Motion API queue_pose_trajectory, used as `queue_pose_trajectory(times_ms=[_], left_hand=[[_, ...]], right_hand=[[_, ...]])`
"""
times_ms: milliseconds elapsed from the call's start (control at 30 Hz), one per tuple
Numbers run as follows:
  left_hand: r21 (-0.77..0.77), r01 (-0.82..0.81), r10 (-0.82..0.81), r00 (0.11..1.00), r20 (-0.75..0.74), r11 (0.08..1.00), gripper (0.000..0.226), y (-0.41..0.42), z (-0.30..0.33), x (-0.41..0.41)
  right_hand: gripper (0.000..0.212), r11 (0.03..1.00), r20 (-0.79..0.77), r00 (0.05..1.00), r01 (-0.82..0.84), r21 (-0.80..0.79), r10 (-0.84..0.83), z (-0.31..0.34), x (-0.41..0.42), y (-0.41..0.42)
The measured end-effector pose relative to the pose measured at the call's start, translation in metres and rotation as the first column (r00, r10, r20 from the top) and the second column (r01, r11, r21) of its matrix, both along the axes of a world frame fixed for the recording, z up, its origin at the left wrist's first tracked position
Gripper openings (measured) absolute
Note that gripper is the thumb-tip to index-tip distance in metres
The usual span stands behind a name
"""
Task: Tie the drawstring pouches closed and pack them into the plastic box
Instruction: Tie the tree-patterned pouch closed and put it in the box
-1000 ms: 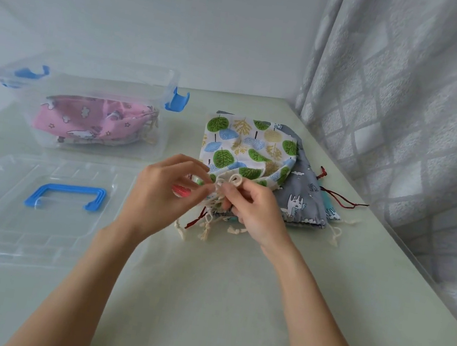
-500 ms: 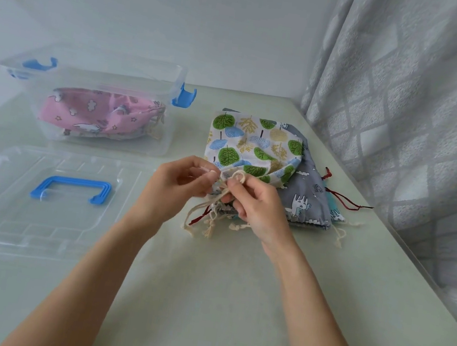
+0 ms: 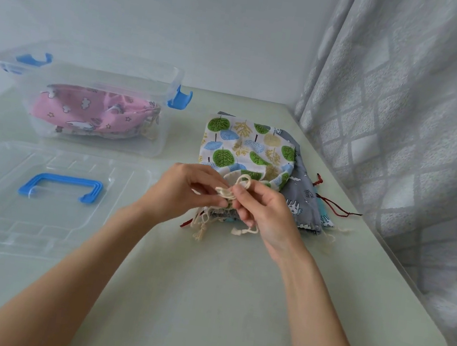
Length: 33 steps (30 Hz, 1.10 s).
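Left hand and right hand both pinch the looped cream cotton drawstring at the mouth of the white tree-print fabric pouch, which lies atop a grey pouch on the pale green desk. The clear plastic box with blue clips, far left, holds a pink pouch.

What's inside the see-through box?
A pink pouch with clouds and stars lies in the plastic box. Another fabric may sit under it, but the pink one covers it.
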<state>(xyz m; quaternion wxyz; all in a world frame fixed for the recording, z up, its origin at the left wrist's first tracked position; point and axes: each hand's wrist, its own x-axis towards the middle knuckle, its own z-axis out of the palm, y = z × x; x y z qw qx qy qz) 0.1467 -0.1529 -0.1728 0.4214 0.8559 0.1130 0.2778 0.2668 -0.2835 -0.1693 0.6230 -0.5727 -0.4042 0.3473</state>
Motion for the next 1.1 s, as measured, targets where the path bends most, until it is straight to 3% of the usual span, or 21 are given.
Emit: queue_pose_trajectory(times_ms=[100,233,367,467,533,567,633,700,833,933,1000,1100], left_hand=[[-0.013,0.023,-0.023,1.0,0.003,1.0,0.019,0.001,-0.001,0.006],[0.022,0.04,-0.041,0.999,0.019,0.999,0.012,-0.002,-0.003,0.012],[0.042,0.014,-0.013,1.0,-0.018,0.999,0.005,-0.005,-0.001,0.009],[0.023,-0.018,0.019,0.998,-0.06,1.0,0.005,-0.007,-0.002,0.009],[0.039,-0.059,0.062,0.994,-0.094,0.998,0.01,-0.008,-0.003,0.009],[0.056,-0.086,0.092,0.989,-0.112,0.995,0.011,-0.008,-0.003,0.009],[0.097,-0.138,0.149,0.981,-0.126,0.986,0.014,-0.009,-0.002,0.009],[0.133,-0.188,0.203,0.973,-0.113,0.973,0.016,-0.011,-0.001,0.011],[0.131,-0.216,0.231,0.966,-0.114,0.968,0.016,-0.01,-0.002,0.011],[-0.007,-0.153,0.152,0.982,-0.108,0.988,0.013,-0.011,-0.003,0.004],[-0.066,-0.13,0.124,0.988,-0.089,0.989,0.011,-0.012,-0.004,0.0],[-0.014,-0.164,0.163,0.984,-0.075,0.986,0.01,-0.011,-0.008,-0.001]], right_hand=[[0.014,0.992,-0.033,0.993,-0.119,-0.035,0.117,0.007,0.008,-0.005],[0.004,0.982,0.071,0.984,-0.157,-0.108,0.165,0.015,0.019,-0.013],[0.013,0.998,0.234,0.97,-0.051,-0.041,0.06,0.017,0.02,-0.007],[0.013,0.993,0.45,0.885,0.117,0.031,-0.118,0.011,0.021,-0.001],[0.011,0.967,0.604,0.759,0.241,0.083,-0.241,0.004,0.019,0.002],[0.012,0.948,0.705,0.645,0.291,0.131,-0.296,0.002,0.017,0.003],[0.012,0.907,0.866,0.331,0.327,0.267,-0.374,-0.001,0.012,0.007],[0.009,0.877,0.911,0.073,0.311,0.366,-0.406,-0.002,0.008,0.011],[0.009,0.862,0.894,-0.147,0.241,0.446,-0.422,-0.008,0.004,0.016],[0.012,0.865,0.88,-0.117,0.166,0.474,-0.46,-0.011,0.008,0.016],[0.011,0.882,0.886,0.021,0.116,0.457,-0.462,-0.014,0.011,0.016],[0.01,0.899,0.853,0.286,0.093,0.428,-0.436,-0.017,0.011,0.012]])
